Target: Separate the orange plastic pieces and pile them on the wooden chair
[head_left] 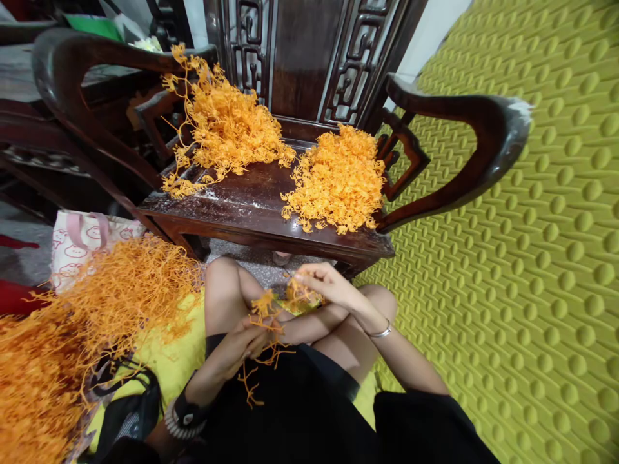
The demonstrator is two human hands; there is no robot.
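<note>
Over my lap, my left hand (254, 338) is closed around a small bunch of thin orange branching strands (264, 306), whose ends stick out above and below the fingers. My right hand (326, 283) is a little farther forward, with its fingertips pinched together at an orange stringy piece (302, 293). Part of that orange stuff may lie beneath the hand; I cannot tell where the held piece ends. Ahead, on the seat of a dark wooden chair (242, 206), are two heaps of curly orange pieces: a looser left heap (232, 122) and a denser right heap (338, 180).
A big pile of long orange strands (130, 296) spreads along my left side. Near it are a white tote bag (72, 241) with pink handles and a black strapped item (128, 412). Yellow-green bumpy padding (532, 290) covers the right side. The chair's arms curve outward.
</note>
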